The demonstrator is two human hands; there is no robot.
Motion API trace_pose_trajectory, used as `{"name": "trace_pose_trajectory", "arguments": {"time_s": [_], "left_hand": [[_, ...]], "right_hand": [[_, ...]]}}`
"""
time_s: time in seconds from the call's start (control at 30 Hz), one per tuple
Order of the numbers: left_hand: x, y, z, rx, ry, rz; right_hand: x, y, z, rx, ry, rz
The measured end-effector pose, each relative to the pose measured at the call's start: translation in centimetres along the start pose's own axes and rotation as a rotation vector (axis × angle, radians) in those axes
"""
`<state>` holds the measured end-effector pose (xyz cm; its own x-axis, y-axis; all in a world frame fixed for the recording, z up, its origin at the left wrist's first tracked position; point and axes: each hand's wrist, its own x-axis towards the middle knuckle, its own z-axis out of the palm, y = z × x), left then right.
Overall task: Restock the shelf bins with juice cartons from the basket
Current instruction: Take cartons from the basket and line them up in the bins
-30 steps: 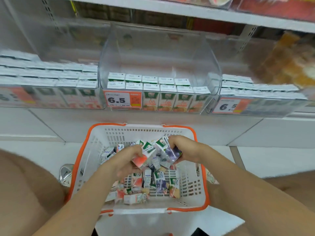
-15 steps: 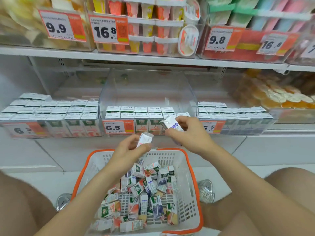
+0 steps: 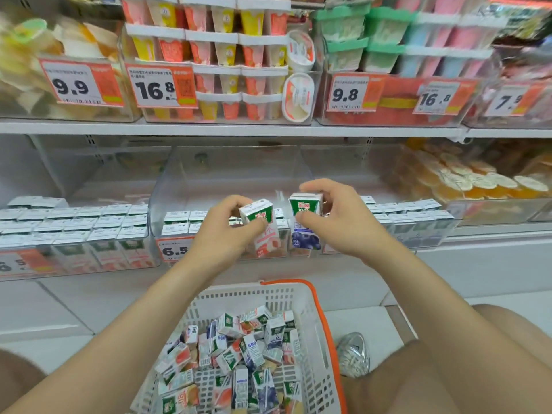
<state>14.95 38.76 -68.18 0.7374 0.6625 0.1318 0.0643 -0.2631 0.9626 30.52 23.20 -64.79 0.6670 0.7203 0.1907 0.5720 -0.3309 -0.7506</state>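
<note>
Juice cartons: two are up, one in each hand, side by side with a slim gap between them, right in front of the middle bin.
Left hand: fingers and thumb curl round the upper part of the pink carton; the green-topped carton tilts, its base hanging below the grip.
Right hand: pinching the purple carton, fingers over its top, thumb pressed on the front face; it hangs upright, most of its body below the thumb.
Middle bin: clear plastic, with rows of white-topped cartons standing inside and a 6.5 price tag on its front; whether the held cartons touch it I cannot tell.
Left bin: packed with upright cartons in tidy rows.
Right bin: more upright rows, partly hidden behind the right wrist.
Basket: white with an orange rim, down between the forearms, holding a loose heap of cartons, pink and purple fronts jumbled at every angle.
Upper shelf: clear bins of colourful cups and tubs, tagged 9.9, 16.8 and 9.8.
</note>
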Motion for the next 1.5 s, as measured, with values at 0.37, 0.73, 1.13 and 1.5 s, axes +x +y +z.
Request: {"name": "trace_pose_trajectory", "arguments": {"time_s": [0.37,0.73,1.13,1.5], "left_hand": [[9.4,0.3,7.3,0.297,0.065,0.193],[11.1,-2.5,8.9,0.960,-0.281,-0.002],[9.6,-0.3,16.6,0.881,-0.081,0.743],[9.5,-1.5,18.3,1.245,-0.181,0.713]], "right_hand": [[6.3,2.0,-6.0,-0.377,0.212,-0.241],[8.2,8.0,-7.6,-0.446,0.191,-0.320],[9.6,14.8,-11.3,-0.665,0.216,0.026],[11.8,17.6,-11.1,-0.749,0.037,0.093]]}}
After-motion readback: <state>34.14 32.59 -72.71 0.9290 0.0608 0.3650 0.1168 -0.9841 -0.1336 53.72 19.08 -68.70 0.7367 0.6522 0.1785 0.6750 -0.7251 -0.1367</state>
